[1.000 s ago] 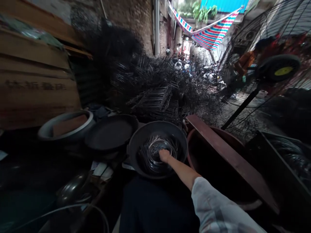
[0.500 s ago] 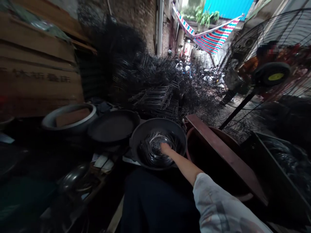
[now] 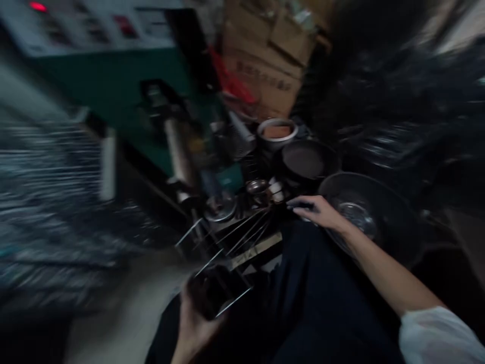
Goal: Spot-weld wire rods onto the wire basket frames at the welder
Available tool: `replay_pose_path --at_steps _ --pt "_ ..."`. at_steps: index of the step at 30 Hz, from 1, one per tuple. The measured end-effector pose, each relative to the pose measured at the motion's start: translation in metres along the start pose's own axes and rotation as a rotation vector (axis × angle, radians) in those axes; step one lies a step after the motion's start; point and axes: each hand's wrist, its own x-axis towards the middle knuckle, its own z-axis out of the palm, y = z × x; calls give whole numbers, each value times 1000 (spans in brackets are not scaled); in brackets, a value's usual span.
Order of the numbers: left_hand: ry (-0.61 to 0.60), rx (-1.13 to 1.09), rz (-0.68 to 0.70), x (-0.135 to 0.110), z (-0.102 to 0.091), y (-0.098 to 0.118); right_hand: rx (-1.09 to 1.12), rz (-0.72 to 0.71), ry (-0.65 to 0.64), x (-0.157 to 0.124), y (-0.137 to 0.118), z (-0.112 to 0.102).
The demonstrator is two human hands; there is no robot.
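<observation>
Left hand (image 3: 199, 323) closes around a fanned bundle of thin metal rods (image 3: 242, 235), blurred; right hand (image 3: 318, 211) pinches a dark item (image 3: 303, 205) beside the black basin (image 3: 390, 212).

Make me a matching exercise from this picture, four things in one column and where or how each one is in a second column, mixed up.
Things:
1. right hand
2. left hand
3. grey metal pot
4. green machine

Places or states:
A. reddish-brown slab inside
B. beside the black basin
C. red lamp lit
D. blurred, low in view, by the lower ends of the thin metal rods

Pairs: 1-B, 2-D, 3-A, 4-C
</observation>
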Motion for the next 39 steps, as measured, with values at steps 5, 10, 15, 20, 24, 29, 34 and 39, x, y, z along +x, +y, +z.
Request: replay_pose_path --at_steps 5,10,15,20,24,29,34,39 --pt "53 24 -42 -7 -16 2 -128 -316 -201 42 -64 45" --pt "49 16 -38 -6 -21 8 -290 -429 -306 66 -69 76" --pt "81 -13 -35 -7 -28 8 -302 -476 -335 75 -59 92" --pt "109 -37 1 -4 -33 1 -402 -530 -339 80 -58 106" --pt "133 -55 5 -4 -36 -3 -433 -585 -334 84 -59 114" --pt "145 -68 34 -5 -41 -10 -351 -608 -250 89 -64 121" --pt "145 -32 54 -1 -47 -19 -295 -586 -236 97 -69 125" --pt "166 -12 73 3 -52 -21 -264 -592 -234 106 -69 131"
